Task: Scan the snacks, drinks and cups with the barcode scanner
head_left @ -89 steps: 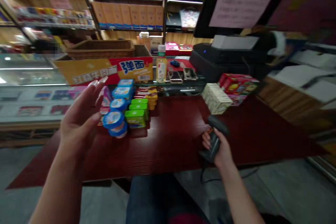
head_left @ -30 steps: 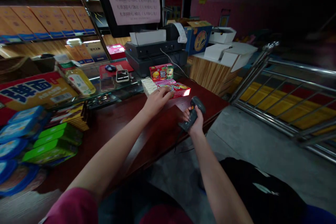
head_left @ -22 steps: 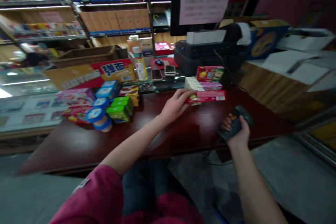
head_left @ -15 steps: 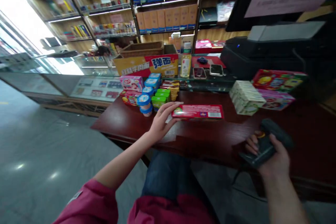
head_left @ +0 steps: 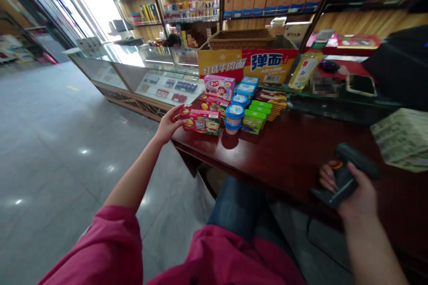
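My left hand [head_left: 170,125] grips the left end of a red snack box [head_left: 202,122] at the counter's left end, its printed front facing me. Behind it stand a second red box [head_left: 214,102] and a pink box [head_left: 220,87]. Just to the right are stacked blue-lidded tubs [head_left: 234,113], then green packs [head_left: 256,118] and brown-and-gold packets [head_left: 276,100]. In my right hand [head_left: 356,196] is a dark handheld barcode scanner [head_left: 347,173], fingers wrapped round its handle, held over the counter's front edge on the right.
The dark wooden counter [head_left: 281,156] has a glass ledge along its back. A noodle carton [head_left: 247,66], a bottle of yellow liquid [head_left: 306,69] and a phone [head_left: 361,85] stand behind. Pale green packs [head_left: 403,138] lie at right. The scanner's cable [head_left: 321,249] hangs below.
My left hand has carried the red box leftward from the counter's middle to beside the other boxes, and its front now faces me. The view has turned left. My right hand still holds the scanner.
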Available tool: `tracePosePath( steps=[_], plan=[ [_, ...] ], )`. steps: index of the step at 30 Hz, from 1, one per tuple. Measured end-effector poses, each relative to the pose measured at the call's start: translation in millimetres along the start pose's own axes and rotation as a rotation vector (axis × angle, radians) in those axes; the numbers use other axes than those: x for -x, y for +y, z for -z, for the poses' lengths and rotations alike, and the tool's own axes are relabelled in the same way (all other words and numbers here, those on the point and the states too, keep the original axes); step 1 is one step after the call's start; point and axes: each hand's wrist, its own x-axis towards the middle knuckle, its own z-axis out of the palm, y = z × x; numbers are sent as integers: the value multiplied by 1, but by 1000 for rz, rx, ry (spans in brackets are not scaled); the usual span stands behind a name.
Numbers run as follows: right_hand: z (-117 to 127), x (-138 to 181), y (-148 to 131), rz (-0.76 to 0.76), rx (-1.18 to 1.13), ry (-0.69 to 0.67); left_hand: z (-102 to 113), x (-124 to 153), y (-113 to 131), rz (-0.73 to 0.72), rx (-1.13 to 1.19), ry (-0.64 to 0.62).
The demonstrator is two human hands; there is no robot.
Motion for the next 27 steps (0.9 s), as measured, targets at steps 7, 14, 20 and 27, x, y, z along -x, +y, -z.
tracePosePath(
  steps=[7, 14, 20, 27],
  plan=[
    [5, -1, 4, 73, -42, -4, -9, -43, -40, 13, -11, -146],
    [3, -2, 5, 91, -35, 45, -35, -39, -45, -231, -426, -76],
    [5, -5, 5, 92, -28, 43, -49, -42, -50, -274, -576, -84],
    [10, -5, 6, 67, -101, 3, -51, -56, -51, -257, -602, -111]
  ],
)
